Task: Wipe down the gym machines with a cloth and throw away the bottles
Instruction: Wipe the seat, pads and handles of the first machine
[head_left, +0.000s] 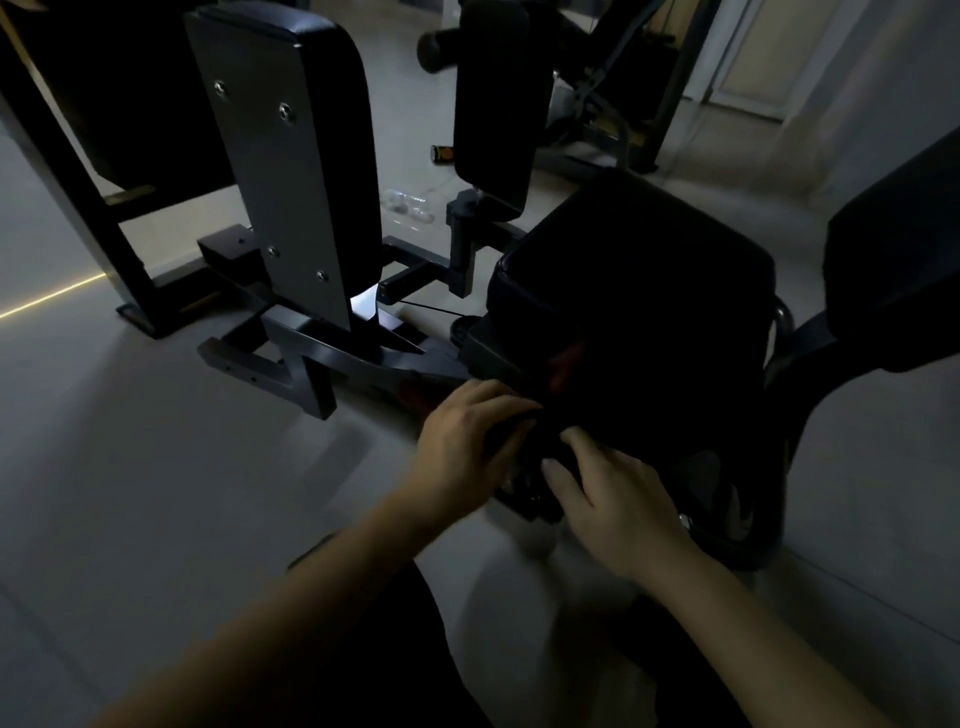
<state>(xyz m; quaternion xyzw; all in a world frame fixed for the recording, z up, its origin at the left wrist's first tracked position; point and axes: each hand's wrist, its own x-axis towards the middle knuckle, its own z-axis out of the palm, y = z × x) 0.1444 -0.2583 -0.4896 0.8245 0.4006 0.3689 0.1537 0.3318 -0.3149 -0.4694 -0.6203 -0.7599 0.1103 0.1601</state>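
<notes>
seat pad: black | backrest plate: grey | floor: pale grey

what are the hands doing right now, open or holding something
Left hand: fingers curled round the dark cloth at the seat pad edge.
Right hand: fingers on the same cloth; grip cannot be told, too dark.

Item one: we are looking at a pale tiled floor, running under everything in view. Item two: a thin bright line of light is lying across that floor at the far left. Item three: a white wall is rising along the right side. Item four: a pale door is standing at the upper right, beside that wall; we are finding its details too dim to list.
</notes>
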